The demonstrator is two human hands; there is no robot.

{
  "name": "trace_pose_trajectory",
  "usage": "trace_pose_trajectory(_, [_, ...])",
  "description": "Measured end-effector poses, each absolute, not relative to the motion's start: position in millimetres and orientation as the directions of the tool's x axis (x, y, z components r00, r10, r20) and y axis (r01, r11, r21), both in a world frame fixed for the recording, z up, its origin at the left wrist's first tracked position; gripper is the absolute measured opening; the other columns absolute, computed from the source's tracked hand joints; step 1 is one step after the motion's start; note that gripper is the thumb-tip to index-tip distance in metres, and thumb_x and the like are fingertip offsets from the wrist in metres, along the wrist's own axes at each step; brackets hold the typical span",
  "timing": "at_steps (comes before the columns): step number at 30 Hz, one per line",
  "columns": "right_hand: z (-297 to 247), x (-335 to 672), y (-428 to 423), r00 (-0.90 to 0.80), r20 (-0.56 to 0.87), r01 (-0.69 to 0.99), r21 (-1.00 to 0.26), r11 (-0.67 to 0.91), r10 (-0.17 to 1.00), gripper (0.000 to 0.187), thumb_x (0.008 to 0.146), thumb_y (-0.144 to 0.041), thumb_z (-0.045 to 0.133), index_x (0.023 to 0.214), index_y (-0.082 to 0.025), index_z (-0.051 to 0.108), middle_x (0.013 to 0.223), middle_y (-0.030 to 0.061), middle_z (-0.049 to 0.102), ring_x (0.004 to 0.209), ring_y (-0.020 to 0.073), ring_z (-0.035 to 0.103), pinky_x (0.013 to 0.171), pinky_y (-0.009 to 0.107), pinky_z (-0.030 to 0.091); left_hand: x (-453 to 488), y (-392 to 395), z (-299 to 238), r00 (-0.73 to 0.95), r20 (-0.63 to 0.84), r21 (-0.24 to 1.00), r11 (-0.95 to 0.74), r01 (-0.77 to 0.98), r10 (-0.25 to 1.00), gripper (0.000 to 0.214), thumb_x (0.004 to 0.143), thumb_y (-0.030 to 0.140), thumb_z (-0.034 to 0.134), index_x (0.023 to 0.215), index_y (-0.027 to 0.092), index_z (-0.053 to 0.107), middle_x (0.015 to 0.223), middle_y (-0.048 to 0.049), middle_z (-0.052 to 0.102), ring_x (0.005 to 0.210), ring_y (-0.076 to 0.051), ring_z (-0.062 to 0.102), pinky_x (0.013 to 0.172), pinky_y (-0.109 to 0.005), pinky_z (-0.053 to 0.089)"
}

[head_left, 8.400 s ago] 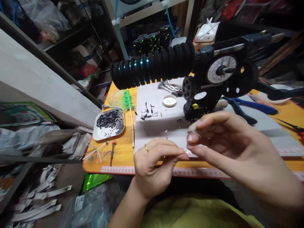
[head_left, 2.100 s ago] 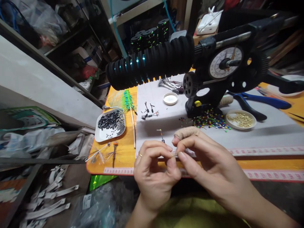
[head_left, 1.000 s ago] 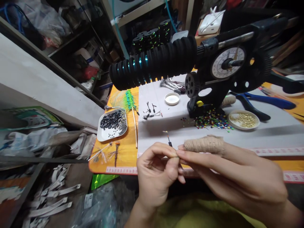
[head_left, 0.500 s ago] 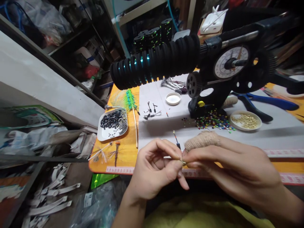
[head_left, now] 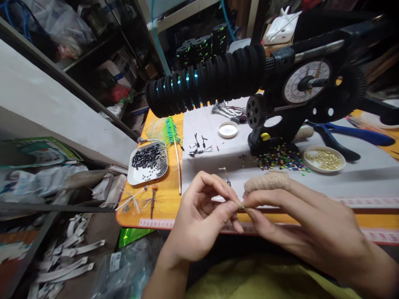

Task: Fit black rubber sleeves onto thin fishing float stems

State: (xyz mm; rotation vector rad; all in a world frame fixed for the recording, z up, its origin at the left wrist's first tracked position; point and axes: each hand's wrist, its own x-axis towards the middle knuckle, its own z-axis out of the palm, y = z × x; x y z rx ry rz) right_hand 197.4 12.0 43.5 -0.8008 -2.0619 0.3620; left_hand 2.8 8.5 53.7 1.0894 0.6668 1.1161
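My left hand (head_left: 204, 220) is closed in a pinch of thumb and forefinger, just past the table's front edge. Facing it, my right hand (head_left: 311, 220) pinches at the same spot, and the fingertips of both nearly meet. Between them sits a tiny shiny piece (head_left: 242, 206), too small to name. One finger of my right hand is wrapped in tan banding (head_left: 267, 182). Behind the fingertips sticks up a thin piece with a dark lower part (head_left: 228, 182); its lower end is hidden, and I cannot tell whether a hand holds it.
A black machine with a dial (head_left: 307, 81) and a ringed roller (head_left: 205, 81) overhangs the table. Around lie a tray of black pieces (head_left: 132, 178), coloured beads (head_left: 282, 158), a dish of gold-coloured pieces (head_left: 324, 169), a small white dish (head_left: 228, 136) and blue-handled pliers (head_left: 361, 135).
The thin piece behind my fingers has shifted left and tilted. My right thumb has drawn back slightly, and my fingertips have risen a little. Both hands keep their pinch.
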Motion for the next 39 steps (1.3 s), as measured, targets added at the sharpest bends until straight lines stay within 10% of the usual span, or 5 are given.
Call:
trace_pose_trajectory(11, [30.1, 186.6, 5.1, -0.292, 0.495, 0.384, -0.723, 0.574, 0.818, 0.016, 0.092, -0.007, 0.056, 0.088, -0.023, 0.053, 0.078, -0.0009, 0.058, 0.059, 0.0103, 0.056, 0.048, 0.020, 0.044, 14.3, -17.0, 20.6, -0.097, 0.336, 0.936, -0.343, -0.075, 0.937, 0.031, 0.098, 0.010, 0.065, 0.121, 0.030, 0.066, 0.118, -0.0070, 0.067, 0.068, -0.010, 0.066, 0.046, -0.016, 0.054])
trace_pose_trajectory(17, [23.8, 191.5, 1.6, -0.286, 0.489, 0.386, -0.728, 0.566, 0.824, 0.015, 0.093, -0.009, 0.059, 0.091, -0.024, 0.054, 0.081, -0.0008, 0.059, 0.060, 0.0111, 0.056, 0.049, 0.022, 0.045, 18.2, -28.5, 23.6, -0.041, 0.260, 0.964, -0.257, 0.069, 0.965, 0.017, 0.086, 0.019, 0.082, 0.101, 0.023, 0.076, 0.087, -0.0036, 0.065, 0.067, -0.014, 0.061, 0.052, -0.020, 0.051])
trace_pose_trajectory(24, [21.4, 195.4, 0.2, -0.338, 0.552, 0.391, -0.654, 0.647, 0.762, 0.014, 0.094, -0.011, 0.061, 0.098, -0.024, 0.056, 0.082, -0.0009, 0.060, 0.066, 0.0130, 0.061, 0.058, 0.024, 0.048, 17.4, -15.9, 31.4, 0.090, 0.019, 0.990, -0.006, -0.142, 0.996, 0.008, 0.089, 0.022, 0.078, 0.082, 0.020, 0.078, 0.080, -0.0054, 0.075, 0.070, -0.016, 0.069, 0.060, -0.022, 0.057])
trace_pose_trajectory(33, [22.8, 193.2, 7.2, -0.351, 0.588, 0.471, -0.562, 0.680, 0.729, 0.015, 0.092, -0.007, 0.059, 0.095, -0.022, 0.056, 0.080, 0.0007, 0.061, 0.067, 0.0130, 0.062, 0.056, 0.022, 0.047, -3.6, -8.2, 27.7, 0.111, 0.401, 0.839, -0.413, 0.353, 0.909, 0.017, 0.084, 0.003, 0.070, 0.091, 0.019, 0.071, 0.094, -0.0065, 0.071, 0.060, -0.010, 0.059, 0.044, -0.017, 0.043])
trace_pose_trajectory(39, [19.9, 193.0, 4.4, -0.351, 0.574, 0.467, -0.577, 0.670, 0.739, 0.014, 0.094, -0.009, 0.059, 0.097, -0.022, 0.055, 0.082, 0.0000, 0.060, 0.072, 0.0133, 0.063, 0.062, 0.022, 0.050, 3.6, -6.8, 36.0, 0.202, 0.041, 0.979, -0.079, 0.188, 0.979, 0.006, 0.091, 0.020, 0.072, 0.096, 0.017, 0.073, 0.086, -0.0059, 0.069, 0.063, -0.014, 0.059, 0.050, -0.023, 0.044])
